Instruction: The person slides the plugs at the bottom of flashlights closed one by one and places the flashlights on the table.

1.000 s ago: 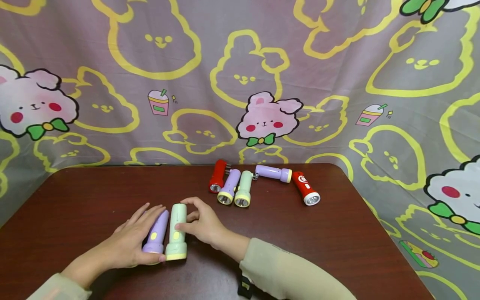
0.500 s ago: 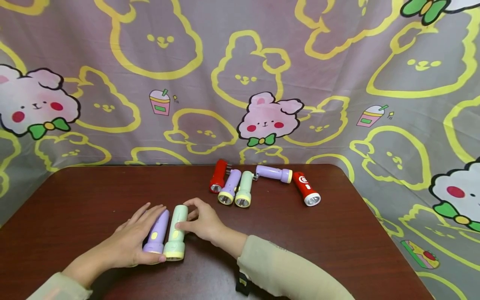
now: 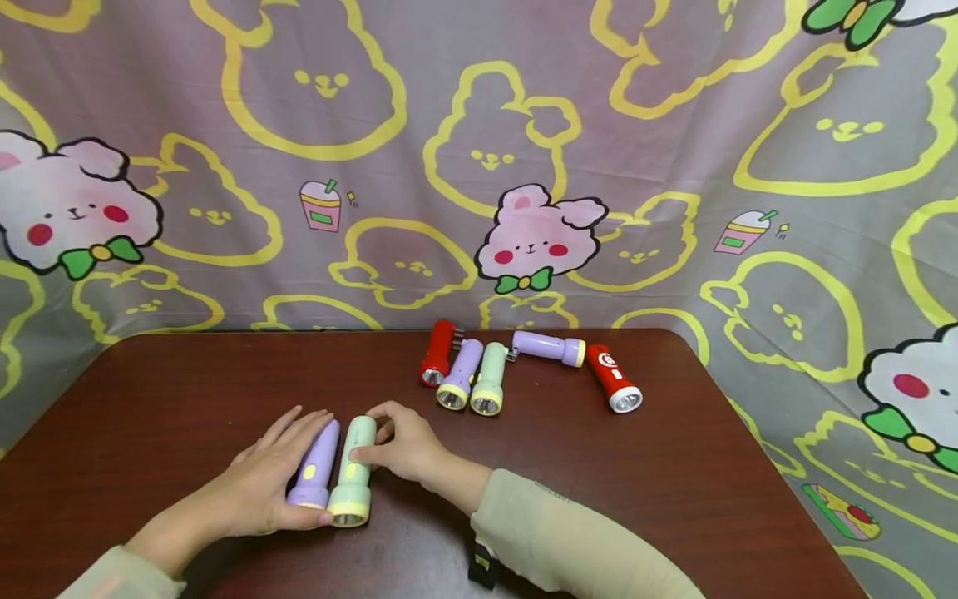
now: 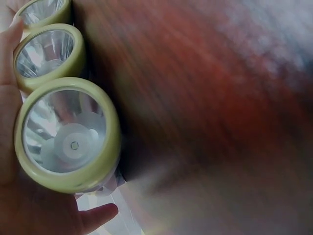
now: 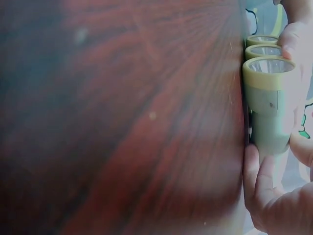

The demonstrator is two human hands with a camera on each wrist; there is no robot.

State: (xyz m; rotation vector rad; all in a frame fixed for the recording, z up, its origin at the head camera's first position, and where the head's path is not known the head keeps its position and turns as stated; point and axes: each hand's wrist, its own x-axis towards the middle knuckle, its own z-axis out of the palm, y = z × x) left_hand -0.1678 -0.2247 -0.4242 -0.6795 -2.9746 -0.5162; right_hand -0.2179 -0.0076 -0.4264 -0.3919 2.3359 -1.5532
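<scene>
In the head view my left hand (image 3: 258, 478) lies over a purple flashlight (image 3: 320, 462), fingers stretched along it and thumb at its lens end. The left wrist view shows another flashlight (image 4: 68, 134) nearest the palm, partly hidden from above by this hand. My right hand (image 3: 412, 445) holds a pale green flashlight (image 3: 360, 466) near its tail, thumb on top beside the yellow switch and fingers round the far side. Its yellow-rimmed head (image 5: 269, 78) sits beside the purple one, so three flashlights lie side by side with lenses facing me.
Toward the table's (image 3: 247, 370) back lie a red flashlight (image 3: 437, 353) with prongs showing, a purple one (image 3: 460, 374), a green one (image 3: 489, 378), a sideways purple one (image 3: 549, 348) and a red-and-white one (image 3: 614, 378). A patterned curtain (image 3: 419, 191) hangs behind.
The green flashlight has slid slightly toward me in my right hand, its head turning left toward the purple one; its lens now shows. My left hand has hardly moved.
</scene>
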